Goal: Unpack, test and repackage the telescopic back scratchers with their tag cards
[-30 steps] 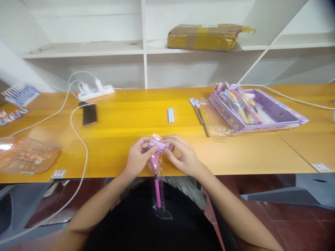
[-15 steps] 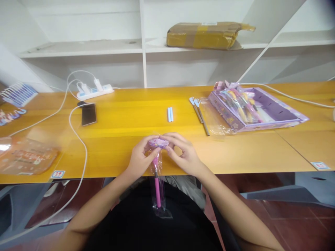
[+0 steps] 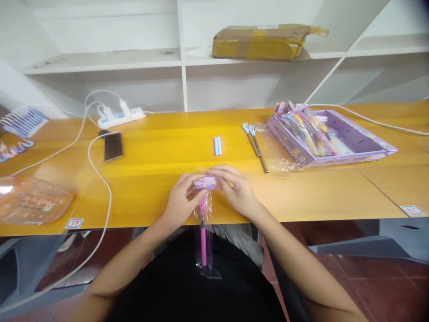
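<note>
A pink back scratcher [image 3: 203,243] hangs upright in a clear plastic bag [image 3: 209,268], its lower end in front of my black shirt. At the bag's top is a purple patterned card [image 3: 205,183]. My left hand [image 3: 182,197] pinches the card's left side between thumb and fingers. From the right, my right hand [image 3: 236,190] curls its fingers over the bag's top edge; the fingertips are slightly blurred. Ahead on the table lie two light blue sticks [image 3: 218,146]. To their right are two back scratchers [image 3: 256,145] with blue claw heads and metal rods.
At the right stands a purple display box [image 3: 348,158] holding several wrapped back scratchers. A phone [image 3: 114,146], a power strip [image 3: 122,117] and a white cable [image 3: 103,183] lie left. An orange packet [image 3: 36,201] sits near the left edge. A taped cardboard parcel [image 3: 261,42] rests on the shelf.
The purple card has tipped to face me more and shifted slightly right with the bag. My right fingers have moved from the card's right end toward the bag's top edge.
</note>
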Action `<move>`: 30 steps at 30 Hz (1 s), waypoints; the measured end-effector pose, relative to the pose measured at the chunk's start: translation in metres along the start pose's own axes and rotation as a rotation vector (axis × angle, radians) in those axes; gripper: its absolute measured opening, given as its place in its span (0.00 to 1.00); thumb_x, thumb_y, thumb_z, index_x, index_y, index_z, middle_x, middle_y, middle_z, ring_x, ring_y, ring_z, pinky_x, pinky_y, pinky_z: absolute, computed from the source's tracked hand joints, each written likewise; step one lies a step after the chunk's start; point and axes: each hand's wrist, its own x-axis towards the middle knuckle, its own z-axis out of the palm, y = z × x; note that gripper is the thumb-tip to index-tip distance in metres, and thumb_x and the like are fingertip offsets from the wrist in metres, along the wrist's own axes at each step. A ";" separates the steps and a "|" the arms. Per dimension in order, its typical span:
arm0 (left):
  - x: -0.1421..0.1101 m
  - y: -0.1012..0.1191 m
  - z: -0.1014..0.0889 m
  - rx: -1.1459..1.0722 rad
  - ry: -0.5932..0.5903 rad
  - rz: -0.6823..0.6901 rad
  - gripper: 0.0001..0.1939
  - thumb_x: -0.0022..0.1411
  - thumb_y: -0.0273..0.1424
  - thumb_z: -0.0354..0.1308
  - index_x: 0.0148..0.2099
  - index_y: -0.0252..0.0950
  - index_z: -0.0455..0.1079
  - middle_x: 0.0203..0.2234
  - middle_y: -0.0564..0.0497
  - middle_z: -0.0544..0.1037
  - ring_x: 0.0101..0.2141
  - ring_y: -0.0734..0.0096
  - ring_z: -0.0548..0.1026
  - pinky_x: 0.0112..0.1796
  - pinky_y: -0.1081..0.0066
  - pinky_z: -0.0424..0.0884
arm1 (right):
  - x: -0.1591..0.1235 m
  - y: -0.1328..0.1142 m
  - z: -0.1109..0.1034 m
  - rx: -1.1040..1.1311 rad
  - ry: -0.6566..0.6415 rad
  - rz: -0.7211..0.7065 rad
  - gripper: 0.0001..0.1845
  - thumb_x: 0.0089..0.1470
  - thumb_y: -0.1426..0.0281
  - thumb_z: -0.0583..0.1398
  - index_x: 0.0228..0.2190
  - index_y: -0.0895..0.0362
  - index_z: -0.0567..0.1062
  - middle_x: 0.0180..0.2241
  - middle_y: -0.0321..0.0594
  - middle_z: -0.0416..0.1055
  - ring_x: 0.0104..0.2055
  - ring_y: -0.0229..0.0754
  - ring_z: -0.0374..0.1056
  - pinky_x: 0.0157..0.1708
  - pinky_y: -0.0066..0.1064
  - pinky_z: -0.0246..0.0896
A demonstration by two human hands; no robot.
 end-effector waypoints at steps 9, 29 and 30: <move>-0.001 0.000 0.005 -0.056 -0.063 -0.047 0.30 0.69 0.33 0.66 0.71 0.51 0.69 0.59 0.45 0.78 0.45 0.63 0.82 0.51 0.61 0.80 | 0.008 -0.006 -0.003 -0.050 0.176 0.033 0.16 0.69 0.76 0.58 0.47 0.50 0.85 0.43 0.41 0.81 0.45 0.42 0.78 0.45 0.37 0.76; -0.003 -0.004 0.005 0.118 -0.061 0.099 0.24 0.72 0.27 0.58 0.66 0.47 0.69 0.53 0.46 0.75 0.40 0.68 0.80 0.47 0.63 0.80 | 0.024 -0.011 -0.004 -0.107 0.175 0.062 0.05 0.66 0.69 0.66 0.43 0.51 0.82 0.37 0.33 0.82 0.28 0.34 0.71 0.34 0.30 0.70; -0.004 -0.005 0.006 0.071 -0.045 0.072 0.26 0.71 0.27 0.60 0.68 0.47 0.65 0.52 0.46 0.75 0.40 0.68 0.80 0.46 0.63 0.80 | 0.023 -0.012 -0.005 -0.114 0.173 0.054 0.05 0.66 0.70 0.66 0.43 0.51 0.82 0.37 0.33 0.82 0.28 0.34 0.71 0.35 0.30 0.70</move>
